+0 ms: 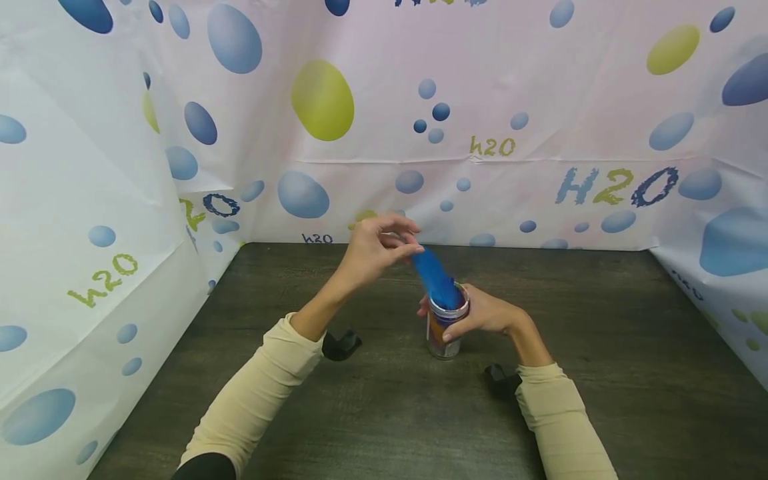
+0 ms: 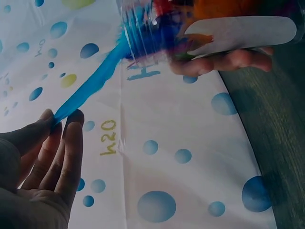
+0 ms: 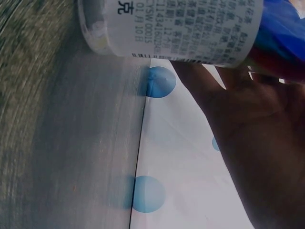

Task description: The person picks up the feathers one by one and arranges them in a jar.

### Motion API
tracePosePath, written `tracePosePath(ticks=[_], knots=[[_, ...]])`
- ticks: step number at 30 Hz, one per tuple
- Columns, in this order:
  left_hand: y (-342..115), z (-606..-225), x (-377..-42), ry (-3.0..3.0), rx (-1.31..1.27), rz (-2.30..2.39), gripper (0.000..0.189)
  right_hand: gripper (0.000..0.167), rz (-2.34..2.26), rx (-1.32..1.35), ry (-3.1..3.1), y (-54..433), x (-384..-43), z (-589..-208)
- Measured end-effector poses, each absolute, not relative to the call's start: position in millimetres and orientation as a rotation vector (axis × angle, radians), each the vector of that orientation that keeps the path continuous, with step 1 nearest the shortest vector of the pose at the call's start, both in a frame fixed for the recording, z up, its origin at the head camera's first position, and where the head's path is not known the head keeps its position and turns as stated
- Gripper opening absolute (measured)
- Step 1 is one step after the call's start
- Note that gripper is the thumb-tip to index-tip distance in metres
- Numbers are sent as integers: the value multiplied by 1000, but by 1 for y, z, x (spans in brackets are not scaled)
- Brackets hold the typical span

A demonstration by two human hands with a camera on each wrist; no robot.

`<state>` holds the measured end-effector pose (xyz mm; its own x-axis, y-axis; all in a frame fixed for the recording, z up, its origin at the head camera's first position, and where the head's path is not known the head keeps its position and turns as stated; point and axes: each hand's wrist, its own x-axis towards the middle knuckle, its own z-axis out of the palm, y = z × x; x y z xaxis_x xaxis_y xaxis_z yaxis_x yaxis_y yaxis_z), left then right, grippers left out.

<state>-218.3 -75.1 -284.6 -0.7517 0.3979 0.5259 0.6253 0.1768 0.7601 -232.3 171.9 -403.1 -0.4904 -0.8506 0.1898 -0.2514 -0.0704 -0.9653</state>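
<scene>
My left hand (image 1: 384, 241) is raised over the table and pinches the upper end of a soft blue feather-like strip (image 1: 433, 275) between thumb and fingertips. The strip slants down to the right, its lower end inside the mouth of a clear plastic jar (image 1: 443, 350). Around the jar's upper body, my right hand (image 1: 487, 312) keeps a grip, thumb at the front. Blue, red and orange contents show through the jar wall (image 2: 157, 36) in the left wrist view. A white printed label (image 3: 186, 31) fills much of the jar's side in the right wrist view.
A dark wood-grain table (image 1: 384, 413) lies under both hands. Behind it hangs a white sheet (image 1: 384, 107) with blue and green spots, which also runs along both sides. Black wrist mounts (image 1: 342, 347) jut from the sleeves.
</scene>
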Motion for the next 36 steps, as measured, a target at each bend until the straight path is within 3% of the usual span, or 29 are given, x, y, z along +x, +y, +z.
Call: tracePosePath(ticks=[12, 22, 36], knots=[[-58, -296, -211, -2339, -1124, -1560, 19, 60, -1578, -1207, 1733, 171, -234, -403], [-45, -304, -205, -2399, -1245, -1116, 23, 57, -1565, -1253, 1738, 170, -235, -403], [-44, -308, -194, -2619, -1326, -733, 32, 72, -1488, -1050, 1894, 175, -228, -395]])
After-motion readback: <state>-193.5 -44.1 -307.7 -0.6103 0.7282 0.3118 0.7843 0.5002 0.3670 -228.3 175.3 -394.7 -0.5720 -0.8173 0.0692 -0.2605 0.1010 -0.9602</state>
